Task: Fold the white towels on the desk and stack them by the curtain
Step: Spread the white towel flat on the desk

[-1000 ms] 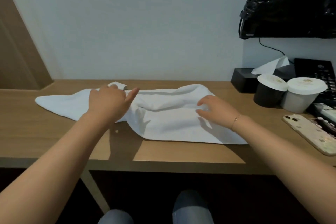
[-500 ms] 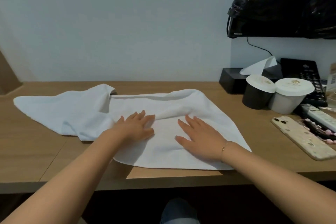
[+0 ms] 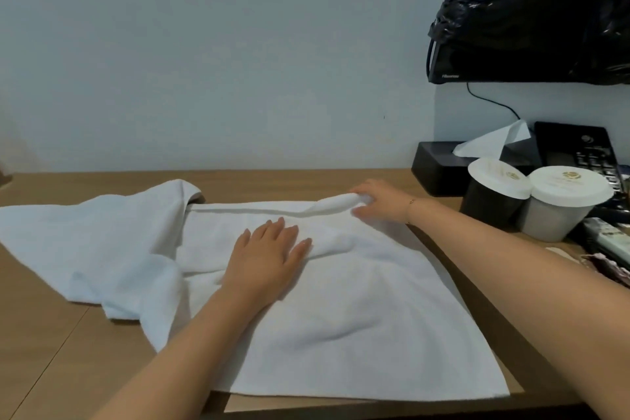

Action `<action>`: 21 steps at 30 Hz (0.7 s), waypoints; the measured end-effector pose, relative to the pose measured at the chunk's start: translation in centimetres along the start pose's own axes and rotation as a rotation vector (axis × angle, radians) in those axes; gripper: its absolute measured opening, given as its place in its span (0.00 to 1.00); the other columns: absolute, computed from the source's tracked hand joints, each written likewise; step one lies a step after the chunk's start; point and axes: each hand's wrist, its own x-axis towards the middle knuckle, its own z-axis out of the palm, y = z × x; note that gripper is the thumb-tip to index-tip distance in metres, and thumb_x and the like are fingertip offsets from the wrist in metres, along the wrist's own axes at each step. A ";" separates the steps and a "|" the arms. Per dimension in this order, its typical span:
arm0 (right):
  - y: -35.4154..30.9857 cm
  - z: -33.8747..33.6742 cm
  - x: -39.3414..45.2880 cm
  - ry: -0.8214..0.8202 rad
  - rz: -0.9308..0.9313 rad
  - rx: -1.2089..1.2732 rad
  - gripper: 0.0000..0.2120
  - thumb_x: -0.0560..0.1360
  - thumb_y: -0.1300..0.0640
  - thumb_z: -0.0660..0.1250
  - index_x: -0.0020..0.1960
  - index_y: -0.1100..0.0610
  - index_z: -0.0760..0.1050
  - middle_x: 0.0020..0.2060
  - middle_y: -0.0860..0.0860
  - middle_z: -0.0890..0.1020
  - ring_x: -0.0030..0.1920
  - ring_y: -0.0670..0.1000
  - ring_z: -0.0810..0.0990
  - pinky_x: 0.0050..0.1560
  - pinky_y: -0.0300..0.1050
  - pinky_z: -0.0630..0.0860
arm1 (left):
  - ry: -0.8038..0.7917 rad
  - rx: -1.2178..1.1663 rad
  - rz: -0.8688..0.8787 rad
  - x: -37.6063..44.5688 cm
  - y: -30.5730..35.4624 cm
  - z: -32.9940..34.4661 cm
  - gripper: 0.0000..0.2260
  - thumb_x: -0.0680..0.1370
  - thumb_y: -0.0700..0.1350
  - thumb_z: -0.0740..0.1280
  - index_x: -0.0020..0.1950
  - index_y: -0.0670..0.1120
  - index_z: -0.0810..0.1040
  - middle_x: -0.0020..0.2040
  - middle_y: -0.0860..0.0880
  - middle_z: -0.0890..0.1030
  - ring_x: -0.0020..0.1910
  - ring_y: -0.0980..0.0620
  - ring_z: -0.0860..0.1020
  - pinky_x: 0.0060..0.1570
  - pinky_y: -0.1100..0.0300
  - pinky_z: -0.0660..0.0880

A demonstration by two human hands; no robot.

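Two hands are on the white towel [image 3: 341, 317], which lies spread over the wooden desk [image 3: 51, 351] in front of us. Our left hand [image 3: 269, 256] lies flat on the middle of the cloth, fingers straight and slightly fanned, its grip released and only pressing down. Our right hand [image 3: 378, 199] reaches to the towel's far right corner, where its grip is closed on a bunched roll of the cloth, thumb below and fingers curled over it. A thin bracelet [image 3: 411, 203] sits on that wrist. The near right part of the towel lies fairly smooth, with its front edge close to the desk's near edge, while the left part is rumpled and partly doubled over itself. On the right of the desk, apart from the towel, we see a black cup [image 3: 491, 194] and a grey cup [image 3: 559, 208], both with white lids and touching each other. Behind them stands a black tissue box [image 3: 439, 167] with a tissue sticking up.
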 end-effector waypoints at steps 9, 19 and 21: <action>0.6 -0.6 2.5 0.158 0.005 -0.042 0.05 0.74 0.55 0.67 0.45 0.54 0.71 0.39 0.49 0.75 0.41 0.51 0.73 0.35 0.41 0.65 | 0.108 0.120 0.042 0.0 -0.4 0.3 0.40 0.70 0.73 0.37 0.78 0.58 0.55 0.80 0.54 0.50 0.79 0.54 0.46 0.75 0.46 0.36; 0.7 0.8 3.0 0.363 0.078 -0.219 0.14 0.72 0.62 0.63 0.58 0.61 0.71 0.57 0.56 0.73 0.58 0.57 0.71 0.52 0.47 0.66 | -0.074 0.077 -0.039 0.5 -0.6 0.6 0.43 0.66 0.75 0.32 0.79 0.62 0.46 0.81 0.54 0.43 0.79 0.54 0.40 0.75 0.46 0.35; -0.4 2.4 1.4 0.401 -0.042 -0.150 0.18 0.74 0.60 0.62 0.63 0.62 0.70 0.65 0.58 0.70 0.65 0.59 0.68 0.63 0.49 0.65 | -0.119 0.087 -0.052 0.7 -0.6 0.5 0.41 0.67 0.77 0.35 0.79 0.62 0.43 0.80 0.54 0.40 0.78 0.53 0.38 0.75 0.45 0.35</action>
